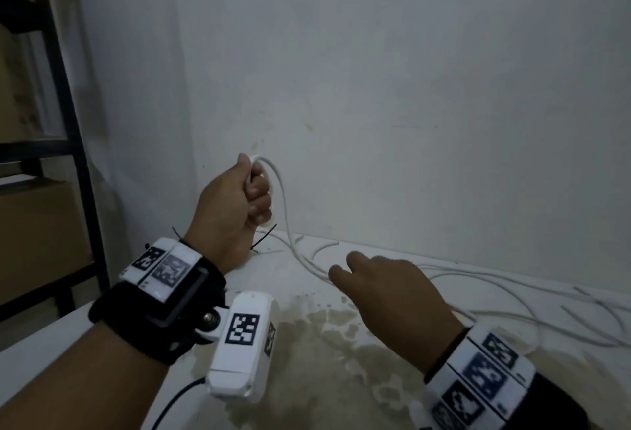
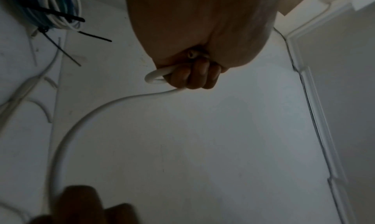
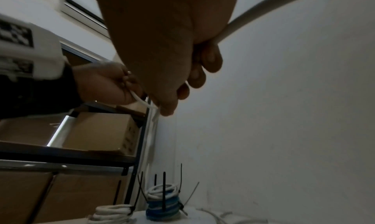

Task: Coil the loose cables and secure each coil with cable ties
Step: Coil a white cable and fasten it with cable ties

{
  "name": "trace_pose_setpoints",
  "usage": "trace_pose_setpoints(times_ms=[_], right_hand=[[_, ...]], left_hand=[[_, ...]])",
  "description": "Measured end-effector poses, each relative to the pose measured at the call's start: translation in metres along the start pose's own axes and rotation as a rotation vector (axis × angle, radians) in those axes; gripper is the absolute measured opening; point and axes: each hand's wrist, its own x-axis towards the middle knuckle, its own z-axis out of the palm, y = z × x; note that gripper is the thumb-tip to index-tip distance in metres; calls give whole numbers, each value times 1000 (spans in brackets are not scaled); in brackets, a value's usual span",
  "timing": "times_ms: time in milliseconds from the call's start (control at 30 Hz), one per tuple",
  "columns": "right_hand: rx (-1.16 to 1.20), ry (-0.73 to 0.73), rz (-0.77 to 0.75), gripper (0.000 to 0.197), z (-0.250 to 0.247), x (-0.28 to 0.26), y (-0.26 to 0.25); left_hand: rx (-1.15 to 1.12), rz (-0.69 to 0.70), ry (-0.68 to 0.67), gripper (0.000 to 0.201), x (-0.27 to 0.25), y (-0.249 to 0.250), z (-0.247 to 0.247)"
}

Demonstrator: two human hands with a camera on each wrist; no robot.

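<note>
White cable [image 1: 283,211]: round sheath, thin. One end sits in the left hand [image 1: 235,204], raised near the wall [image 1: 409,71]; the left wrist view shows the fingers [image 2: 194,76] curled into a fist round a small tight loop at that end, cut tip showing at the palm. From the fist the cable drops in a smooth arc to the desk [image 1: 307,344] and runs under the right hand [image 1: 392,293], then trails away rightward in loose curves among other white strands.

Right hand: low over the desk, fingers curled down round the cable; the right wrist view shows the cable passing through the palm. Whether the grip is tight or a loose guide cannot be told.

Handling, judged: light; springy rather than limp, since it holds wide even curves and no kinks. Likely to spring open if a coil is let go. Sheath looks smooth, so it should slide through a loose hand. Best held at the gathered loops with the left hand and fed with the right a short way along the free run.

Finished coils [image 3: 162,200]: blue-and-white one and a white one [image 3: 113,211] at the desk's left end, bound with black ties [image 3: 164,190], tails uncut.

Desk: white, stained near the middle.
</note>
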Motion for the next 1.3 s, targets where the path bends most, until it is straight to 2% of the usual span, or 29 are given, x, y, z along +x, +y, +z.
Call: trace_pose_setpoints(times_ms=[167, 300, 400, 467, 567, 633, 733, 833, 900, 1000, 1133, 1200, 1300], right_hand=[[35, -8, -189, 23, -30, 10, 6], [88, -13, -329, 27, -43, 14, 6], [69, 52, -378, 29, -52, 18, 12], [33, 79, -330, 24, -56, 22, 20], [114, 147, -158, 15, -48, 25, 35], [314, 150, -46, 33, -39, 22, 39], [608, 109, 103, 41, -27, 20, 39], [750, 148, 163, 40, -22, 22, 38], [857, 160, 188, 34, -22, 23, 36], [1062, 149, 289, 25, -24, 24, 28], [1248, 201, 407, 15, -30, 25, 23], [1256, 180, 366, 20, -35, 25, 20], [1131, 179, 266, 26, -38, 29, 15]], left_hand=[[230, 59, -9, 35, -7, -10, 3], [500, 37, -104, 38, -17, -18, 9], [748, 37, -223, 40, -25, -22, 11], [814, 6, -296, 43, -30, -23, 10], [717, -92, -371, 50, -34, -23, 9], [573, -165, -393, 51, -35, -23, 10], [369, -320, -453, 40, -37, -21, 15], [169, -502, -504, 38, -39, -17, 15], [87, -563, -544, 38, -39, -13, 15], [-26, -577, -551, 43, -38, -8, 16], [-123, -514, -524, 40, -35, -2, 16], [-133, -485, -490, 40, -33, 0, 16], [-78, -447, -487, 40, -33, 2, 17]])
